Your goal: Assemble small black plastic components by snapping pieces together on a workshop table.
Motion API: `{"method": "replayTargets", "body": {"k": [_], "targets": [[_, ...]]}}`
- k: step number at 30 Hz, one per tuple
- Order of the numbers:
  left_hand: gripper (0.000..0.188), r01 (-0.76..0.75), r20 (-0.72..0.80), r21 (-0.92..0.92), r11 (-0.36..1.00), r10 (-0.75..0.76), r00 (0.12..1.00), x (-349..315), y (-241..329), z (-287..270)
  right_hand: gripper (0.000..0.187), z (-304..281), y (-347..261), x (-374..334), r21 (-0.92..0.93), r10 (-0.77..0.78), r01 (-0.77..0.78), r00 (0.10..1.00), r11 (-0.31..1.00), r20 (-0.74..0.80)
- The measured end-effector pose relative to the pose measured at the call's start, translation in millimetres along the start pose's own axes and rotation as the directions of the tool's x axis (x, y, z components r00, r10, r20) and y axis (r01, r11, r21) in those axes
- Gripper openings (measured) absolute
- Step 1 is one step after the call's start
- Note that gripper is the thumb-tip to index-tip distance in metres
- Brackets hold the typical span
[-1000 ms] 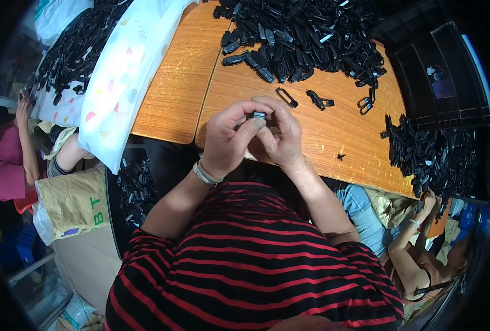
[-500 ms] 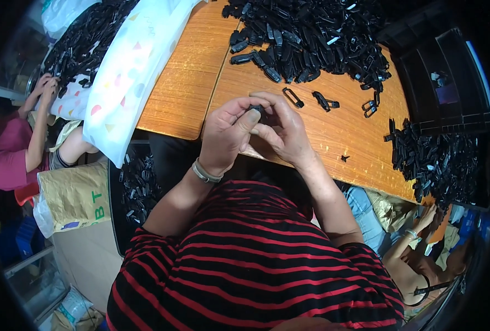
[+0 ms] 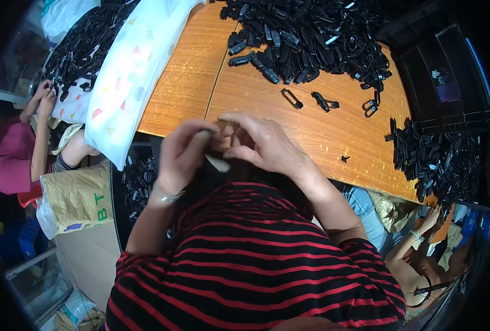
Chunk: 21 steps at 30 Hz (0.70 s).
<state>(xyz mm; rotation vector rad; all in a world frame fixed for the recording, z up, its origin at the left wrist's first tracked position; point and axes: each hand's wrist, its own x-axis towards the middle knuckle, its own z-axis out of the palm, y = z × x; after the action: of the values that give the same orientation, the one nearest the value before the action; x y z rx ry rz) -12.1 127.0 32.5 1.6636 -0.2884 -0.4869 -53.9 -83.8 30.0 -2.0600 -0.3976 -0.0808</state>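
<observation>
Handwork on small black pieces appears to be in hand, near the middle of the surface's near edge (image 3: 333,176), with the hands seemingly caught between 2 grips. The left hand (image 3: 181,154) is blurred; its fingers are curled, and a dark spot shows at their tips, but whether anything is clamped there cannot be told. On the right hand (image 3: 267,146), the thumb and forefinger are held apart, with no piece seen between them. For a loose piece, a narrow pinch across its sides would probably be called for.

Beyond the hands, 3 loose pieces are spread in front of the large pile (image 3: 305,44) heaped toward the surface's far edge. The nearest, a slim loop (image 3: 295,97), is black, long and open in the middle, and is laid at a slant. Beside it is seen a bulkier curved piece (image 3: 323,101) with an arm angled out. Closer to the right edge, a bluish glint is shown on a framed piece (image 3: 371,105). A tiny dark scrap (image 3: 345,159) is left near the near edge, and a 2nd pile (image 3: 438,160) is gathered at the right edge.
</observation>
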Motion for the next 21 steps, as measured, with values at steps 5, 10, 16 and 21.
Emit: {"method": "replayTargets", "body": {"k": [5, 10, 16, 21], "targets": [[0.014, 0.072, -0.181, 0.674, 0.735, 0.070, 0.981, -53, -23, -90, 0.031, -32, 29, -16, -0.370, -0.037, -0.107, 0.932, 0.923, -0.361], [0.019, 0.036, -0.115, 0.899, 0.436, 0.156, 0.981, -56, -12, -88, 0.025, -57, 48, -20, -0.606, 0.105, -0.353, 0.908, 0.713, -0.405], [0.017, -0.424, 0.053, 0.731, 0.535, 0.575, 0.816, 45, 22, -14, 0.021, -58, 52, -17, -0.665, 0.090, -0.260, 0.956, 0.700, -0.279], [0.023, -0.388, 0.057, 0.799, 0.459, 0.584, 0.810, 138, 3, 29, 0.014, -42, 48, -29, -0.600, 0.026, -0.216, 0.951, 0.770, -0.309]]}}
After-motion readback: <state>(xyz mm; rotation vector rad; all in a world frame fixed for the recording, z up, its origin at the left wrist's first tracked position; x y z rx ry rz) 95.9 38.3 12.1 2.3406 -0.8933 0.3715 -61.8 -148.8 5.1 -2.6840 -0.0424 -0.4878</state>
